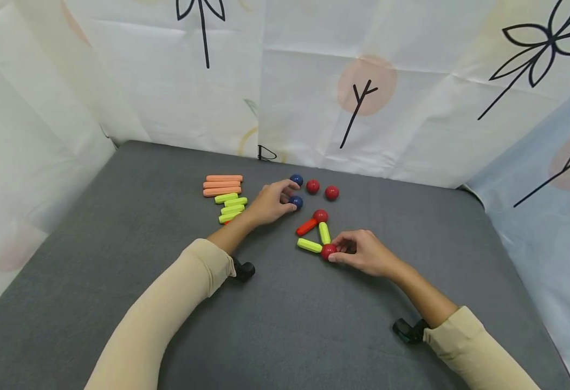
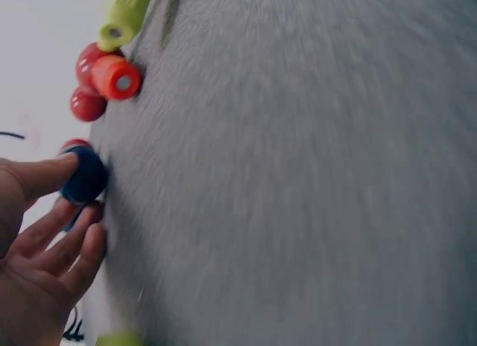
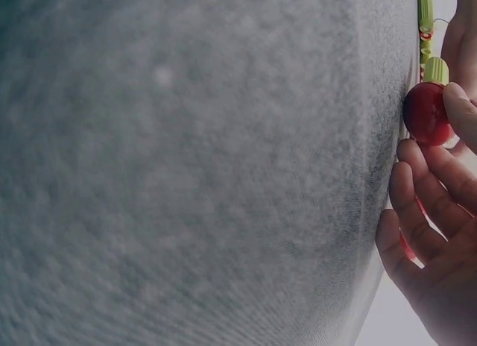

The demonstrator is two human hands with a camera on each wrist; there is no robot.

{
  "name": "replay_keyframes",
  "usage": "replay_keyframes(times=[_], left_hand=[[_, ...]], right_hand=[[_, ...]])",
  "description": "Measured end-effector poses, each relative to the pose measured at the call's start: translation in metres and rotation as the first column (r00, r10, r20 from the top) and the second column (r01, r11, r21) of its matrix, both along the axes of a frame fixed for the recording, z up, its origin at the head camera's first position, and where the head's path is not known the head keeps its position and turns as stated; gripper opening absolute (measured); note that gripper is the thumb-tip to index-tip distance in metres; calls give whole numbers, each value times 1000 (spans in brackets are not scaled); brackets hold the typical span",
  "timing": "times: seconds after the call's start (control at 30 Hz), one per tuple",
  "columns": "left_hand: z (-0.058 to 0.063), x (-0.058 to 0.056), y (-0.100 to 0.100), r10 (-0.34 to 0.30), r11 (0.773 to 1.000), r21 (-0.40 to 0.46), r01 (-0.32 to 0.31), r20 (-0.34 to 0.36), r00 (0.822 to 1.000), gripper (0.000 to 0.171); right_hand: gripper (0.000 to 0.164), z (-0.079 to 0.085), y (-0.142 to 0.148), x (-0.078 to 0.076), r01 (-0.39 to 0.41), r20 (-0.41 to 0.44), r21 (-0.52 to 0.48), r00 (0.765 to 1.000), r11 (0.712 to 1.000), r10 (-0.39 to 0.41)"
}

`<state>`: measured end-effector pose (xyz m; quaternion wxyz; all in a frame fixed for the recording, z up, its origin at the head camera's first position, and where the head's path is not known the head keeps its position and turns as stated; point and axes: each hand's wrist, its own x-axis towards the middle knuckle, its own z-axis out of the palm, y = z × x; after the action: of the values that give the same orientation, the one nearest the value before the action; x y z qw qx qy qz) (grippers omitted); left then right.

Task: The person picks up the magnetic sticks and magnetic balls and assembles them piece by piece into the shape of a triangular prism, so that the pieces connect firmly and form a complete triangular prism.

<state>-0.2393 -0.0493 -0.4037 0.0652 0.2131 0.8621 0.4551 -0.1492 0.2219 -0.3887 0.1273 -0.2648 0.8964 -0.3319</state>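
My left hand (image 1: 271,202) is at a dark blue ball (image 1: 296,202), its thumb against the ball and its fingers on the far side, as the left wrist view also shows. A second blue ball (image 1: 297,179) lies just beyond those fingertips. With thumb and fingers, my right hand (image 1: 367,253) holds a red ball (image 1: 328,251). Two yellow-green magnetic sticks (image 1: 309,245) meet that ball. One of them runs up to another red ball (image 1: 320,216), where a red-orange stick (image 1: 306,227) also joins. The left wrist view shows a metal disc in that red-orange stick's end.
Two loose red balls (image 1: 331,193) lie behind the joined pieces. Left of my left hand, orange sticks (image 1: 222,184) lie in a stack-like row, with several yellow-green sticks (image 1: 233,209) below them. A patterned cloth (image 1: 304,108) hangs behind the grey table (image 1: 285,336).
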Motion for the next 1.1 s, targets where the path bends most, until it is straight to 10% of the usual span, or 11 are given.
replay_keyframes(times=[0.4, 1.1], left_hand=[[11, 37, -33, -259, 963, -61, 262, 54, 964, 51], [7, 53, -30, -325, 945, -5, 327, 80, 942, 70]], right_hand=[[26, 0, 2, 0, -4, -11, -10, 1000, 1000, 4], [30, 8, -6, -13, 58, 26, -20, 998, 998, -58]])
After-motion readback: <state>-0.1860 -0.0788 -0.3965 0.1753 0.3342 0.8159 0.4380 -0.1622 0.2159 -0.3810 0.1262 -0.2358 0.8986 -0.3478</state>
